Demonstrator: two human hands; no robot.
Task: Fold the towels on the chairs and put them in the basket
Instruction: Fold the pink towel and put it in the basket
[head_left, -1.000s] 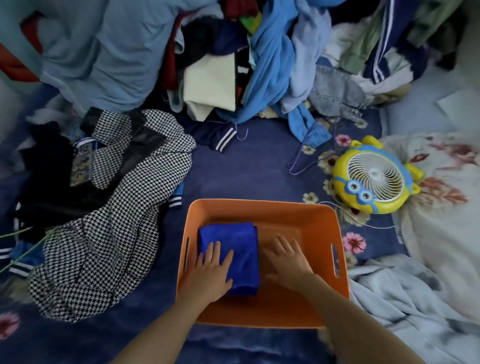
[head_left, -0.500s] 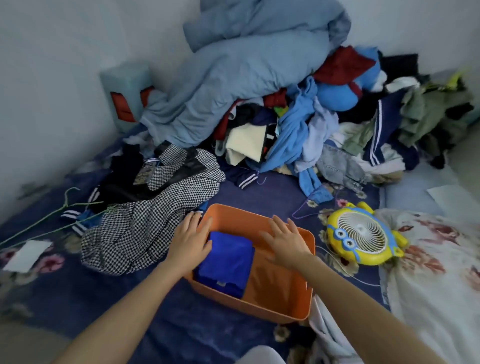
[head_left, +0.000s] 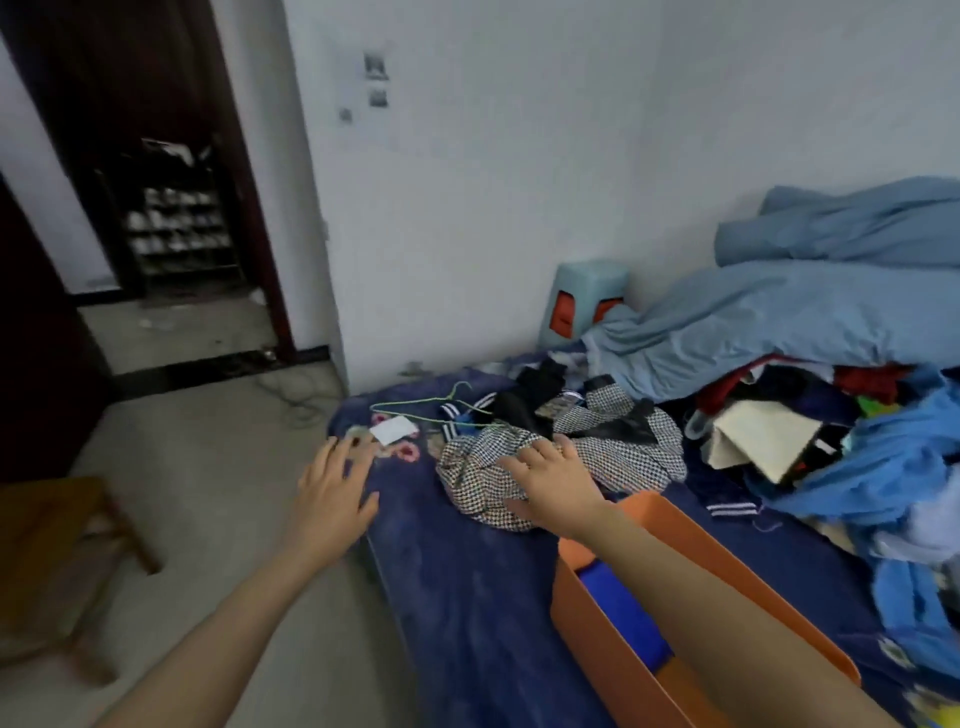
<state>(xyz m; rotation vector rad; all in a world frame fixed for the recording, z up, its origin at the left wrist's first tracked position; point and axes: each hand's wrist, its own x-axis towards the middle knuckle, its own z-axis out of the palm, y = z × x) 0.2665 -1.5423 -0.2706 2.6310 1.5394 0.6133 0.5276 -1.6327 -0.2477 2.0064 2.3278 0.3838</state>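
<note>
— While both hands reach out ahead, is either one holding anything?

— No. The left hand (head_left: 332, 493) is spread, fingers straight, over the bed's (head_left: 467, 582) edge; I can't tell if it touches the blanket. The right hand (head_left: 556, 473) is just as loose and splayed, palm down over a checked garment (head_left: 618, 452), gripping nothing.

— Where's the towel?

— The blue towel (head_left: 618, 603) lies in the orange basket (head_left: 589, 639), under the right forearm, which hides most of it.

— Which way does it run?

— The strip that shows lies along the basket's left wall, running from the wrist end back toward the elbow. Its full outline is covered, so I can't tell its true long axis. The basket stretches the same way on the bed, one corner just behind the right wrist.

— Anything else nearby?

— Just past the left fingertips, a white card (head_left: 393, 430), with a green hanger (head_left: 431, 402) beyond it. Right of the right hand, a heap of clothes (head_left: 779, 436). Left of the left arm, a wooden stool (head_left: 62, 519) on the floor.
</note>
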